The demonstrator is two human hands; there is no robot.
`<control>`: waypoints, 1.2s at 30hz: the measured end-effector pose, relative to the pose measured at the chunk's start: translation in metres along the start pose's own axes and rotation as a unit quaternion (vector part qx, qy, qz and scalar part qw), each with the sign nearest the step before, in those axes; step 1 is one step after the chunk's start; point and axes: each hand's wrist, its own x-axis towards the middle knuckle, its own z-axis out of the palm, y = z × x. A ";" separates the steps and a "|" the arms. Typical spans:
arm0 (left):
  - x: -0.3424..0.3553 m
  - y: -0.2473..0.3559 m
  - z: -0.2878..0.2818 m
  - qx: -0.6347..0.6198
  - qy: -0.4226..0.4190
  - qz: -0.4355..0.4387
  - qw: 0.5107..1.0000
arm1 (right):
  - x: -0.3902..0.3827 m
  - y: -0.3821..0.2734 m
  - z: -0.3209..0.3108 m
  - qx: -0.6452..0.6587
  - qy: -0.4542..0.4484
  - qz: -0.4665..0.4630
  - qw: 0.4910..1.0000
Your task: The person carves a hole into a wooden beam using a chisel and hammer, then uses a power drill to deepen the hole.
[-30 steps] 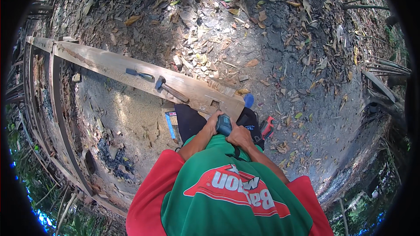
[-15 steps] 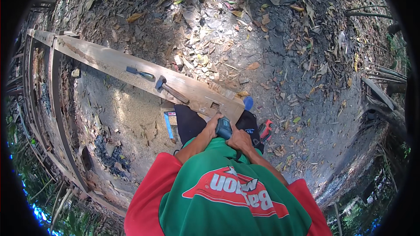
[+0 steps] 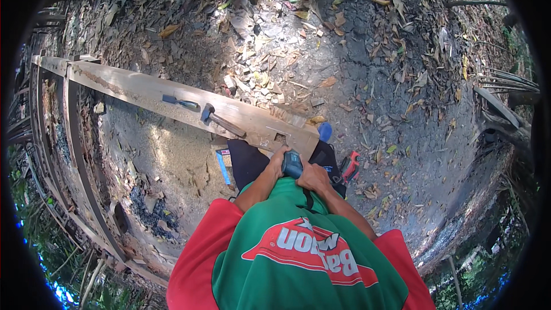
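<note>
A dark teal power tool (image 3: 292, 164) is held in front of my belly; its working end is hidden from above. My left hand (image 3: 277, 162) wraps its left side, and my right hand (image 3: 313, 178) grips it from the right. Just beyond the tool lies the near end of a long wooden plank (image 3: 172, 95), with a squarish hole (image 3: 279, 138) cut into it and pencil-like lines around it. On the plank rest a hammer (image 3: 222, 121) with a wooden handle and, farther left, a chisel (image 3: 180, 102).
A blue-edged tool (image 3: 223, 167) lies left of my leg. To my right, a red and black tool (image 3: 350, 166) sits on the ground, and a blue object (image 3: 325, 132) shows beside the plank end. Wooden rails (image 3: 77, 132) stand at left. Leaves and wood chips litter the soil.
The view has shifted slightly, so the plank and ground appear a little farther left. Both hands keep their hold on the power tool, with little visible movement.
</note>
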 end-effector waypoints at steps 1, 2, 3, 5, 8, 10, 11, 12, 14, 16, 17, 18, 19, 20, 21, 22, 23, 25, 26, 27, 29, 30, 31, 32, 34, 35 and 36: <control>-0.001 -0.003 -0.005 -0.002 0.000 -0.011 1.000 | -0.002 -0.001 0.002 -0.011 -0.003 -0.003 1.000; -0.001 -0.005 -0.009 -0.005 0.000 -0.022 1.000 | -0.004 -0.002 0.003 -0.022 -0.007 -0.007 1.000; 0.003 0.000 -0.011 0.019 -0.020 -0.042 0.999 | -0.003 -0.001 0.001 -0.030 -0.015 -0.011 0.999; 0.008 -0.002 -0.014 -0.008 -0.026 -0.018 0.999 | 0.005 -0.006 -0.014 -0.043 -0.023 -0.025 0.998; 0.002 -0.006 -0.012 -0.018 -0.040 0.000 0.999 | -0.003 -0.004 -0.005 -0.032 0.005 -0.033 0.999; -0.001 -0.003 -0.005 -0.019 -0.047 -0.010 0.999 | -0.005 -0.002 -0.008 -0.015 0.016 -0.026 0.999; -0.010 -0.009 -0.009 -0.012 -0.039 -0.012 0.999 | -0.018 -0.007 -0.007 -0.003 0.005 -0.023 1.000; -0.016 -0.012 -0.012 -0.004 -0.031 -0.015 0.999 | -0.031 -0.011 -0.007 0.010 -0.005 -0.019 1.000; -0.030 -0.013 -0.007 0.015 -0.022 -0.003 1.000 | -0.046 -0.012 -0.008 0.043 0.000 -0.018 0.999; -0.042 -0.022 -0.002 0.025 -0.009 0.032 0.999 | -0.054 -0.005 0.002 0.033 -0.001 -0.013 0.999; -0.041 -0.022 -0.005 0.031 0.009 0.020 0.999 | -0.052 -0.004 0.008 0.033 0.003 -0.018 0.999; -0.039 -0.023 -0.006 0.032 0.005 0.021 0.999 | -0.050 -0.001 0.012 0.036 0.010 -0.019 0.999; -0.038 -0.024 -0.012 0.031 0.006 0.019 0.999 | -0.050 -0.002 0.016 0.040 0.012 -0.021 0.999; -0.036 -0.026 -0.017 0.029 0.007 0.018 0.999 | -0.051 -0.004 0.020 0.044 0.014 -0.023 0.999; -0.031 -0.025 -0.020 0.033 -0.001 0.023 0.999 | -0.050 -0.003 0.021 0.048 0.015 -0.022 0.998; -0.028 -0.023 -0.021 0.034 -0.009 0.028 0.999 | -0.051 -0.008 0.015 0.051 0.015 -0.021 0.998; -0.027 -0.023 -0.024 0.035 -0.017 0.032 0.999 | -0.052 -0.010 0.013 0.053 0.014 -0.021 0.998; -0.029 -0.028 -0.029 0.025 0.002 0.032 0.999 | -0.051 -0.009 0.025 0.045 0.012 -0.019 0.999; -0.029 -0.029 -0.028 0.022 0.009 0.032 0.999 | -0.049 -0.007 0.028 0.041 0.014 -0.017 0.999; -0.028 -0.028 -0.026 0.023 0.011 0.034 0.999 | -0.046 -0.005 0.032 0.045 0.018 -0.012 0.999; -0.030 -0.024 -0.024 0.022 0.019 0.038 0.999 | -0.042 -0.005 0.036 0.053 0.024 -0.004 0.998; -0.032 -0.025 -0.022 0.021 0.021 0.036 0.999 | -0.042 -0.003 0.037 0.057 0.022 -0.004 0.998; -0.033 -0.025 -0.023 0.019 0.024 0.037 0.999 | -0.043 -0.004 0.037 0.061 0.019 -0.007 0.998; -0.034 -0.025 -0.022 0.017 0.027 0.037 0.999 | -0.043 -0.005 0.035 0.065 0.017 -0.010 0.998; -0.033 -0.024 -0.023 0.015 0.023 0.033 0.999 | -0.043 -0.007 0.033 0.063 0.009 0.000 0.998; -0.033 -0.025 -0.025 0.014 0.021 0.030 0.999 | -0.044 -0.007 0.033 0.063 0.004 0.006 0.998; -0.032 -0.026 -0.026 0.014 0.025 0.025 0.999 | -0.045 -0.008 0.033 0.064 0.005 0.005 0.998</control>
